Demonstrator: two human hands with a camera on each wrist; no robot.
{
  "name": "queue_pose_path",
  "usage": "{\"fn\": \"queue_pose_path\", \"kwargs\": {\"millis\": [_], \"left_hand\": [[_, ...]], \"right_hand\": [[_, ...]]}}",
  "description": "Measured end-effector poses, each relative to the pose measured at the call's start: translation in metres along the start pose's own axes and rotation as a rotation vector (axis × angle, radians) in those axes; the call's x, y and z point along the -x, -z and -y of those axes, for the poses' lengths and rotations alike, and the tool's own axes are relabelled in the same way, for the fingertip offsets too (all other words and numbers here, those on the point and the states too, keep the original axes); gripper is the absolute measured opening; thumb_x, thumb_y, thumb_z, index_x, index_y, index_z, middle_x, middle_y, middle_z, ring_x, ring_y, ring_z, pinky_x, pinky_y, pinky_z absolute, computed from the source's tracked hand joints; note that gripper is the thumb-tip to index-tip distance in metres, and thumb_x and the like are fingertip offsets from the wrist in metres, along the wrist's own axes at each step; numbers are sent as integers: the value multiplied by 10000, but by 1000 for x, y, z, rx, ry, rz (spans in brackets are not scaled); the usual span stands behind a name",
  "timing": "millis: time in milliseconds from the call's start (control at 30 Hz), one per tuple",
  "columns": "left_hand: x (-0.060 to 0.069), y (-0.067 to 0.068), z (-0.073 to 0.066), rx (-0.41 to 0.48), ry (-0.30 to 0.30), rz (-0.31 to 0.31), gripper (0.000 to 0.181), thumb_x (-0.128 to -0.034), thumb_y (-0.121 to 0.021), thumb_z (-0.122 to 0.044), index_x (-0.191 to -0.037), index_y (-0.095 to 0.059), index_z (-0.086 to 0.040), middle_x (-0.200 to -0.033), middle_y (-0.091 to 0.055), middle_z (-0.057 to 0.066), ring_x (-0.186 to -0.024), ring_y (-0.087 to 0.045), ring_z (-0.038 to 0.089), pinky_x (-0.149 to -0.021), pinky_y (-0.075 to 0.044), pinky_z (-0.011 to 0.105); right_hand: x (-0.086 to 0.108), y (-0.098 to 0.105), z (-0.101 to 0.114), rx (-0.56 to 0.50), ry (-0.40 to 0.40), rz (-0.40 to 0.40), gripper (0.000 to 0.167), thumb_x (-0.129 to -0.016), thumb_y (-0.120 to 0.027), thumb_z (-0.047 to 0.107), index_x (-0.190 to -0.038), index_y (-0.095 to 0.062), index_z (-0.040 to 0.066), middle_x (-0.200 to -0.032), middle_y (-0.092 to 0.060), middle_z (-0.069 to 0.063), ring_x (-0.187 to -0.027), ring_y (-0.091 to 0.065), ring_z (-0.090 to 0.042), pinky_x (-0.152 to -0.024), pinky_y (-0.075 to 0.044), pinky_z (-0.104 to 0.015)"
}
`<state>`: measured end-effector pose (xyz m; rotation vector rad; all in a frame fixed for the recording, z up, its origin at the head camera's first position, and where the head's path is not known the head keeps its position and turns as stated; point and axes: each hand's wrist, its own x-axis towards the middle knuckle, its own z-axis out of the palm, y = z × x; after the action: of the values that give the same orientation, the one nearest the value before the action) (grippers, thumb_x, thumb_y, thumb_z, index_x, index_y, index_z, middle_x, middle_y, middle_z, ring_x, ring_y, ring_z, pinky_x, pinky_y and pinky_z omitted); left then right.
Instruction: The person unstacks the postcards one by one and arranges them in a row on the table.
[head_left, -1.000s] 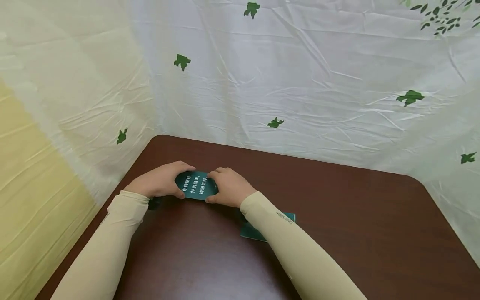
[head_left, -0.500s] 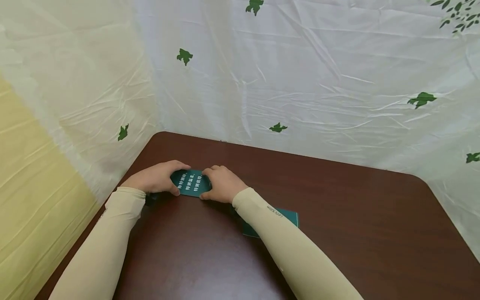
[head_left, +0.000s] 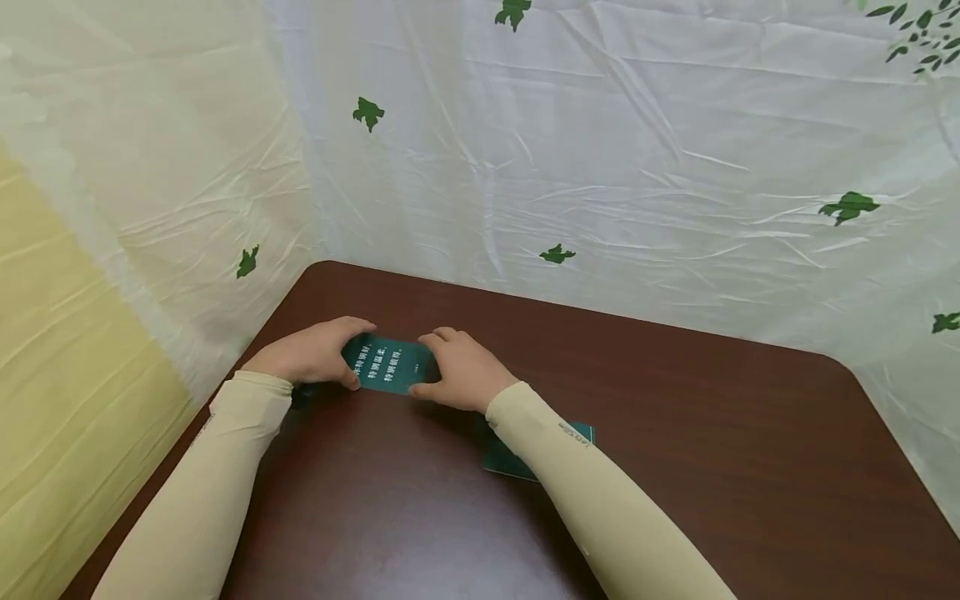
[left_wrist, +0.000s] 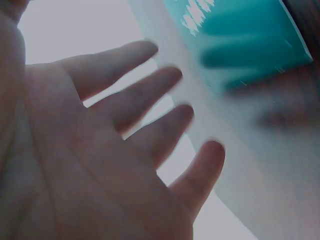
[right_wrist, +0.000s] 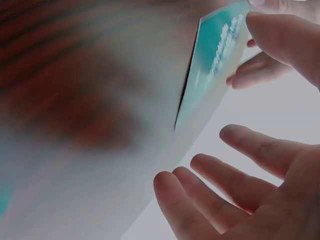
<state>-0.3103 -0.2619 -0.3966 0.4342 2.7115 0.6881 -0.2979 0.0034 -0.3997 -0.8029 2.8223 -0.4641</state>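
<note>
From the head, can see the green card [head_left: 390, 367] near the far left corner of the table [head_left: 675, 400], between left hand [head_left: 307, 354] and right hand [head_left: 468, 371], with its long axis roughly along the far edge and printed lines across it. From the left wrist, see left fingers [left_wrist: 145, 95] spread apart; from the right wrist, right fingers [right_wrist: 235, 185] spread too, but cannot tell whether touching the card.

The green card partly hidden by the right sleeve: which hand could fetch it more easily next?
Probably the right hand: it is nearer that green card, which its sleeve partly hides. The left hand is farther off, across the lettered card.
</note>
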Motion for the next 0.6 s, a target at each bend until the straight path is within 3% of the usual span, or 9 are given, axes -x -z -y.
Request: {"fn": "queue_pose_path", "kwargs": {"millis": [133,267,367,467,600], "left_hand": [[-3,-8,-22,-85,-52,-61,933,-860,-858,-275,-1653,-416,-60,-1660,-474,197,-1434,-498,394,-1191,-416,649],[-2,-27,-63,-158,-187,-95,942,-909,-838,-395,-1671,-389,-71,-1666,-483,182,-1548,-443,386,-1253,-309,680],[3,-49,-97,-151,-311,-74,947,-927,-828,-448,-1676,-380,-82,-1651,-509,139,-1550,-458,347,-1271,-304,623],[8,-73,-122,-140,-405,-29,966,-922,-827,-496,-1674,-385,-81,-1638,-525,106,-1533,-484,313,-1280,-304,564],[9,-100,-141,-145,-431,21,1013,-886,-864,-523,-1671,-394,-88,-1654,-508,73,-1533,-486,293,-1293,-322,515]], "right_hand": [[44,10,-25,-13,-21,-50,816,-954,-783,551,-1616,-507,161,-1683,-465,-77,-1546,-470,-301,-1212,-478,-501],[98,15,-50,-39,-39,-96,838,-944,-790,572,-1622,-500,174,-1693,-455,-67,-1549,-471,-308,-1165,-513,-537],[134,16,-66,-42,-56,-132,862,-916,-817,578,-1616,-510,179,-1675,-482,-58,-1529,-497,-309,-1125,-540,-549],[162,15,-79,-22,-78,-151,893,-873,-855,581,-1601,-530,179,-1650,-516,-63,-1499,-527,-314,-1089,-561,-557],[185,13,-92,2,-109,-124,926,-818,-903,570,-1581,-555,178,-1640,-521,-81,-1484,-533,-332,-1059,-578,-555]]}}
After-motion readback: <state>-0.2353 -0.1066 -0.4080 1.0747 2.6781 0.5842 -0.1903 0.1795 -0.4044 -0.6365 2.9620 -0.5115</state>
